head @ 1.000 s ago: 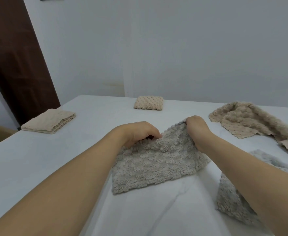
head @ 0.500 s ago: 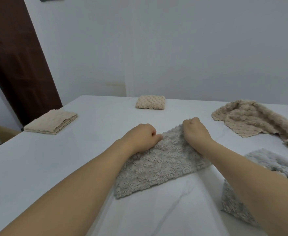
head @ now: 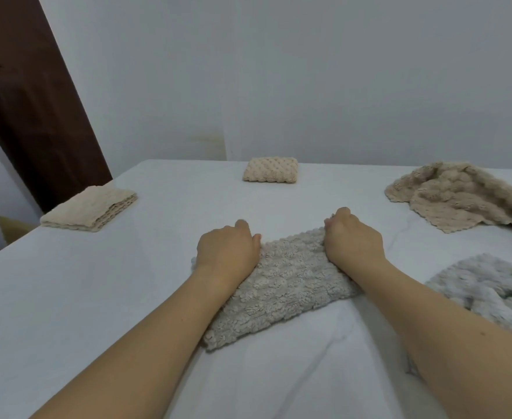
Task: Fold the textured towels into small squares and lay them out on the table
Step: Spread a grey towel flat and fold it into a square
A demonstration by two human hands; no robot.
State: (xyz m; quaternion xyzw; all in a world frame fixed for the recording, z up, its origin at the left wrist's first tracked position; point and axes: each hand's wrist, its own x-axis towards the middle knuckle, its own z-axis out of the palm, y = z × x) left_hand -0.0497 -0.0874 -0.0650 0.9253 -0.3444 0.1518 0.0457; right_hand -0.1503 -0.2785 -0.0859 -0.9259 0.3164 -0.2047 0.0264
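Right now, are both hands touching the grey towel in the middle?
Touching. The head view shows the left hand and the right hand both resting on the far edge of the grey towel, fingers curled over it, with no gap.

At centre frame we see a grey, nubbly-textured towel (head: 282,285). Far centre and left lie two beige folded towels, one bubble-patterned (head: 270,170), one ribbed (head: 90,208). Upper right sits a beige crumpled towel (head: 460,195), lower right a pale grey fluffy towel (head: 487,288), all on a white table (head: 67,297).
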